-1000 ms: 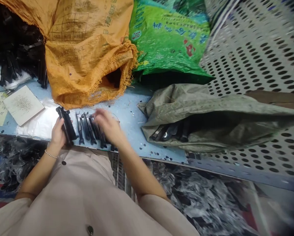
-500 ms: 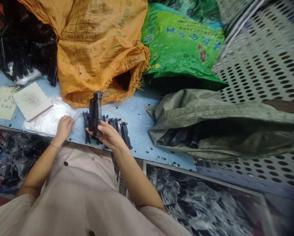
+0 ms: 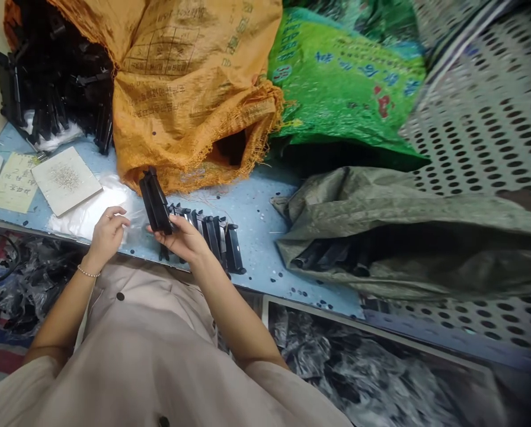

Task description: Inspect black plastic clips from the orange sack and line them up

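Observation:
My right hand [image 3: 183, 240] grips the lower end of a long black channel-shaped plastic part [image 3: 154, 204], held tilted above the table with its top leaning left. Just right of it, several similar black parts [image 3: 218, 240] lie side by side in a row; the hand covers some of them. My left hand [image 3: 108, 231] is beside a pile of white plastic bags [image 3: 81, 216]. Its fingers are curled in towards the thumb, and whatever they pinch, if anything, is too small to make out.
A pale square tile [image 3: 65, 181] lies on the bags. Black parts [image 3: 52, 107] fill the back left. Behind stand an orange woven sack [image 3: 159, 101] and a green sack [image 3: 345, 83]; a grey-green sack [image 3: 363, 196] lies open at right, near a perforated metal panel [image 3: 505, 130].
My right hand has tilted the black part leftward and moved slightly left, uncovering more of the row. My left hand's fingers have shifted a little. The whole view has swung slightly.

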`<state>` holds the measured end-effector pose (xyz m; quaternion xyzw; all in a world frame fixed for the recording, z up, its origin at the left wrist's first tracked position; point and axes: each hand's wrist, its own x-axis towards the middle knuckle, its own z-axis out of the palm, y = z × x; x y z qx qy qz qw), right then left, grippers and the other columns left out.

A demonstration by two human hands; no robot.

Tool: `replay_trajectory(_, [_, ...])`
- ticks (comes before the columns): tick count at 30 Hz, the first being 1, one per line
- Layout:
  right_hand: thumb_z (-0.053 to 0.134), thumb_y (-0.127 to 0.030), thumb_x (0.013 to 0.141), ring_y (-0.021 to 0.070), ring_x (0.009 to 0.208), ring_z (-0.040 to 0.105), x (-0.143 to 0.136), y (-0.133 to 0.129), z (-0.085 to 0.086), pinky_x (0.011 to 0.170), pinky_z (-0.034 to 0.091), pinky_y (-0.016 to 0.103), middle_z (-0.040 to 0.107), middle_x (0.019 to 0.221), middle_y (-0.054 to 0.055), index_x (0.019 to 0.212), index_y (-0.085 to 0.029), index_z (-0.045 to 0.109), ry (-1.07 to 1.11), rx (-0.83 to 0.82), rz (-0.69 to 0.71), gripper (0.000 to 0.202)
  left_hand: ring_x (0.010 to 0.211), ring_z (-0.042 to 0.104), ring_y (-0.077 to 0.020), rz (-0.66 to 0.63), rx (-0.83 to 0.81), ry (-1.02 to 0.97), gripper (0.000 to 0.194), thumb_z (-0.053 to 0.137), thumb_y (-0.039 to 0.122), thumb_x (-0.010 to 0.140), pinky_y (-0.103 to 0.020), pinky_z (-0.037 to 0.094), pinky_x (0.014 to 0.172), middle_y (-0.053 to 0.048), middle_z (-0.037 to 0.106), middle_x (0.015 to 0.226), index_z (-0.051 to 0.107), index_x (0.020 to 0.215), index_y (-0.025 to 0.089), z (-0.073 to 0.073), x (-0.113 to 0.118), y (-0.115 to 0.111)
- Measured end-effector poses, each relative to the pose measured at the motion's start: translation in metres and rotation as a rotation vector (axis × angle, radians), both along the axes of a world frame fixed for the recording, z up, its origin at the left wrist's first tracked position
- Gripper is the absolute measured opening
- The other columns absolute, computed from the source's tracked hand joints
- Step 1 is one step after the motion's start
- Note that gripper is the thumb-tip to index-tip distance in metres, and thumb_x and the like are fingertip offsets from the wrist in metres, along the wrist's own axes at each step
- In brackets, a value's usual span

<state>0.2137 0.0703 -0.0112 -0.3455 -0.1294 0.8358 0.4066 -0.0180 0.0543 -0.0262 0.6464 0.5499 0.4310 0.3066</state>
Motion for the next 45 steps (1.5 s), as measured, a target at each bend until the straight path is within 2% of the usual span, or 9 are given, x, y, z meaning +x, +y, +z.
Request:
replay_trajectory(6, [0.077, -0.036, 0.077, 0.0214, 0.091, 0.074, 0.021, -0.022, 0.015, 0.072, 0.063, 0.029, 0.076, 0.097, 0.004, 0.093, -0.021, 0.067, -0.185, 0.115, -0.132, 0.024, 0.089, 0.064, -0.0159, -0.007, -0.026, 0.25, 0.048, 0.049, 0.005, 0.079, -0.032, 0.056, 0.089, -0.009, 0.061, 0.121, 0.069, 0.12, 0.019, 0.001, 0.008, 0.005])
replay_trajectory(10, [0.071, -0.049, 0.081, 0.0193, 0.08, 0.074, 0.034, -0.065, 0.027, 0.07, 0.062, 0.03, 0.075, 0.097, 0.008, 0.105, -0.018, 0.064, -0.083, 0.127, 0.153, 0.04, 0.072, 0.059, -0.0092, -0.027, 0.016, 0.203, 0.054, 0.055, 0.006, 0.08, -0.028, 0.058, 0.076, -0.01, 0.054, 0.128, 0.061, 0.131, 0.02, 0.003, 0.022, 0.008])
replay_trajectory(17, [0.062, -0.051, 0.086, 0.0114, 0.067, 0.067, 0.02, -0.071, -0.004, 0.056, 0.056, 0.018, 0.074, 0.092, 0.009, 0.098, -0.015, 0.064, 0.101, -0.111, 0.251, 0.038, 0.134, 0.054, -0.0279, -0.276, 0.219, 0.332, 0.079, 0.047, 0.003, 0.088, -0.04, 0.055, 0.103, -0.018, 0.038, 0.154, 0.024, 0.16, 0.025, 0.015, 0.026, -0.014])
replay_trajectory(22, [0.07, -0.047, 0.083, 0.0155, 0.074, 0.064, -0.017, -0.055, 0.004, 0.07, 0.058, 0.028, 0.068, 0.086, 0.003, 0.099, -0.017, 0.066, -0.358, 0.277, 0.206, 0.035, 0.143, 0.046, -0.0275, -0.556, 0.245, 0.359, 0.08, 0.044, 0.003, 0.089, -0.044, 0.048, 0.115, -0.016, 0.043, 0.156, 0.018, 0.162, 0.026, 0.033, 0.027, -0.05])
replay_trajectory(29, [0.06, -0.045, 0.095, 0.021, 0.093, 0.064, -0.01, -0.057, 0.042, 0.085, 0.052, 0.034, 0.065, 0.115, 0.011, 0.125, -0.019, 0.062, -0.989, 0.886, 0.488, 0.04, 0.11, 0.07, -0.0246, -0.293, -0.184, 0.437, 0.04, 0.051, 0.018, 0.084, -0.038, 0.057, 0.099, -0.005, 0.072, 0.119, 0.071, 0.114, 0.036, 0.084, -0.088, -0.117])
replay_trajectory(33, [0.055, -0.034, 0.098, 0.032, 0.106, 0.061, 0.016, -0.041, 0.032, 0.086, 0.049, 0.039, 0.062, 0.114, 0.021, 0.114, -0.01, 0.061, -1.888, 0.765, 0.585, 0.029, 0.105, 0.071, -0.029, -0.093, -0.568, 0.673, 0.035, 0.053, 0.022, 0.069, -0.04, 0.055, 0.097, -0.007, 0.075, 0.11, 0.074, 0.097, 0.028, 0.045, -0.177, -0.15])
replay_trajectory(37, [0.053, -0.032, 0.098, 0.0314, 0.105, 0.062, 0.014, -0.041, 0.023, 0.08, 0.049, 0.035, 0.063, 0.112, 0.02, 0.117, -0.012, 0.057, -1.975, 0.869, 0.755, 0.028, 0.089, 0.074, -0.0356, 0.082, -0.916, 0.864, 0.019, 0.055, 0.016, 0.055, -0.044, 0.057, 0.085, -0.011, 0.075, 0.079, 0.067, 0.069, 0.021, -0.024, -0.219, -0.152])
replay_trajectory(41, [0.052, -0.023, 0.096, 0.0296, 0.101, 0.065, 0.015, -0.045, 0.019, 0.081, 0.05, 0.036, 0.066, 0.114, 0.019, 0.125, -0.012, 0.056, -1.835, 0.81, 0.75, 0.031, 0.092, 0.073, -0.0323, 0.092, -0.851, 0.78, 0.016, 0.058, 0.021, 0.068, -0.042, 0.055, 0.088, -0.012, 0.075, 0.085, 0.07, 0.078, 0.019, -0.033, -0.19, -0.126])
replay_trajectory(45, [0.059, -0.028, 0.091, 0.0228, 0.095, 0.065, 0.024, -0.038, 0.001, 0.082, 0.051, 0.036, 0.068, 0.105, 0.01, 0.126, -0.018, 0.06, -1.333, 0.711, 0.464, 0.036, 0.092, 0.069, -0.0229, 0.025, -0.433, 0.236, 0.028, 0.055, 0.037, 0.09, -0.037, 0.055, 0.088, -0.008, 0.071, 0.101, 0.067, 0.109, 0.021, -0.004, -0.089, -0.071])
